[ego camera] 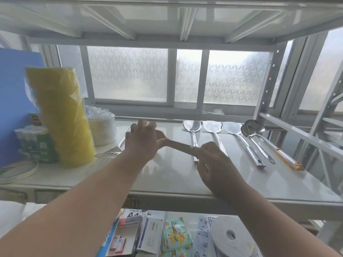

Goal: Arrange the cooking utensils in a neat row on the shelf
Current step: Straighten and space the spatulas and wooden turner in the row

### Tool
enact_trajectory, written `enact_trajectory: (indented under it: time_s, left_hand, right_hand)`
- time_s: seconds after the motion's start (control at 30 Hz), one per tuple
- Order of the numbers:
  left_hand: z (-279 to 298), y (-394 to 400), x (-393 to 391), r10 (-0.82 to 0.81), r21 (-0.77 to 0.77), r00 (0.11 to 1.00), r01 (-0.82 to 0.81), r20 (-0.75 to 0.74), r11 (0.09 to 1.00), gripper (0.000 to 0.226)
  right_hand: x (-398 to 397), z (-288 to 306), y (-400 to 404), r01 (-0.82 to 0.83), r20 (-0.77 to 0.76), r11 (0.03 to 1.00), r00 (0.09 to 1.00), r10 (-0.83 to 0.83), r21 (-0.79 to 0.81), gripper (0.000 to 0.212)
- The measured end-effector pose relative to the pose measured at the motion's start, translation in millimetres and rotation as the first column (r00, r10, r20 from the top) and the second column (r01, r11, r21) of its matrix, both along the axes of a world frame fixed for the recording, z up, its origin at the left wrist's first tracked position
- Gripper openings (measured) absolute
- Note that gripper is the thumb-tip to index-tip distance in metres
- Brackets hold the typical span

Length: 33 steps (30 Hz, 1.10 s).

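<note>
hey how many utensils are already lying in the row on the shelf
5: three spatulas side by side, then two ladles at the right. Hands may hide more.

Shelf (176,175): showing glossy white. Spatulas (193,127), ladles (247,129): gleaming polished metal. Yellow pack (63,115), upper left: wearing shiny clear plastic film.

utensils (241,140) in row on shelf (176,175) right, packages (63,117) left

My hands (141,141) cover both ends of the wooden handle (182,147); its head I can't make out.
</note>
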<state>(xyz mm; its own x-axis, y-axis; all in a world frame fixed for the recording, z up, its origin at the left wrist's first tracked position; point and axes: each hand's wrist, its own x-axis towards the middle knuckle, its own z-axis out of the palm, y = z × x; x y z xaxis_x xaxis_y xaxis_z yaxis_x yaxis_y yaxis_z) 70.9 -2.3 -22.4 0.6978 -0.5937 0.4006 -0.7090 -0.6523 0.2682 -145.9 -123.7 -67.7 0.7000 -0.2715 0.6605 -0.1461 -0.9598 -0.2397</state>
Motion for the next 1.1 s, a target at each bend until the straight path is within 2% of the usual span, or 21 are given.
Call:
enact_trajectory:
  time_s: [0.1, 0.2, 0.27, 0.33, 0.4, 0.47, 0.7, 0.83, 0.97, 1.1]
  left_hand:
    - [-11.2, -6.1, -3.3, -0.103, -0.138, 0.982, 0.081, -0.157, 0.987, 0.067]
    - [-11.4, -13.4, -11.4, -0.190, -0.170, 0.950, 0.151, -0.247, 0.974, 0.044]
    - [-13.1, -18.5, -14.5, -0.201, -0.139, 0.953, 0.172, -0.228, 0.975, 0.032]
    - [-14.8, -20.8, -14.9, -0.200, -0.110, 0.956, 0.180, -0.214, 0.977, 0.027]
    - [-16.1, -20.9, -13.9, -0.213, -0.053, 0.953, 0.207, -0.214, 0.977, 0.026]
    - [-18.3, -20.8, -13.2, -0.226, 0.044, 0.947, 0.242, -0.229, 0.969, 0.032]
    - [-12.5, -9.2, -18.4, -0.250, 0.228, 0.930, 0.314, -0.269, 0.922, 0.033]
    - [-8.4, -0.5, -19.6, -0.262, 0.279, 0.944, 0.312, -0.203, 0.908, 0.030]
    - [-10.3, -3.5, -18.0, -0.260, 0.314, 0.941, 0.319, -0.217, 0.894, 0.028]
    - [-14.7, -17.7, -14.7, -0.251, 0.377, 0.941, 0.323, -0.228, 0.868, 0.030]
  right_hand:
    - [-4.2, 1.2, 11.9, 0.017, -0.008, 0.999, 1.000, -0.017, -0.038, 0.051]
    - [-5.4, 4.6, 33.4, 0.012, -0.046, 0.999, 0.999, -0.013, -0.043, 0.063]
    - [-1.1, 5.7, 44.3, 0.047, -0.095, 0.997, 0.994, -0.053, -0.067, 0.060]
    - [3.7, 7.2, 50.5, 0.081, -0.150, 0.993, 0.984, -0.092, -0.081, 0.047]
    - [5.4, 8.1, 55.7, 0.064, -0.162, 0.996, 0.984, -0.073, -0.058, 0.031]
    - [5.6, 8.6, 60.6, 0.040, -0.204, 0.998, 0.978, -0.048, -0.042, 0.025]
    - [-1.8, 9.6, 62.3, -0.046, -0.353, 0.996, 0.936, 0.018, -0.072, 0.031]
    - [-0.5, 7.3, 61.2, -0.065, -0.299, 0.994, 0.953, 0.036, -0.089, 0.027]
    - [11.7, 3.5, 59.7, -0.081, -0.246, 0.990, 0.968, 0.051, -0.113, 0.026]
    - [24.4, 5.5, 56.5, -0.021, -0.256, 0.987, 0.966, -0.020, -0.159, 0.032]
